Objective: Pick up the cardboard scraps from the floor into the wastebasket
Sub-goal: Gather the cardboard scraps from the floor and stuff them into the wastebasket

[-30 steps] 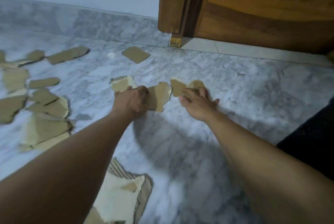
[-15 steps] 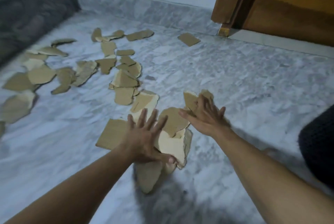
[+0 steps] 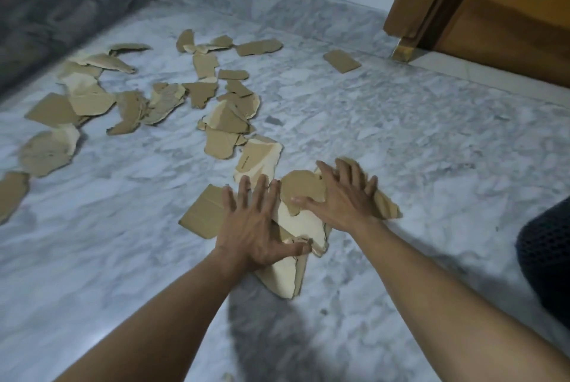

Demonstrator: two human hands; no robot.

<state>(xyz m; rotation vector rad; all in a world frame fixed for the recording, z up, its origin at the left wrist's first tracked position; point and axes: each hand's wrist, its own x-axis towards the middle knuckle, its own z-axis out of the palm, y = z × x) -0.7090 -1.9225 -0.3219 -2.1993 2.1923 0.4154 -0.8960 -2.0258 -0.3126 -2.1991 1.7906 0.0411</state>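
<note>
Both hands lay flat and spread on a small heap of cardboard scraps on the marble floor.

The left hand (image 3: pixel 257 221) pressed down with fingers splayed, its grip open and closed on nothing, covering a rectangular piece (image 3: pixel 203 212) and the pale torn pieces (image 3: pixel 296 221) beside it. The right hand (image 3: pixel 342 196) was likewise open, palm down on a rounded brown scrap (image 3: pixel 303 187) just next to the left. Beyond them, many more torn scraps (image 3: pixel 160 101) were strewn across the floor (image 3: pixel 401 141) toward a dark wall base, one lone piece (image 3: pixel 341 61) lying near the wooden door (image 3: pixel 493 20). A dark mesh wastebasket (image 3: pixel 546 258) stood at the right edge.
</note>
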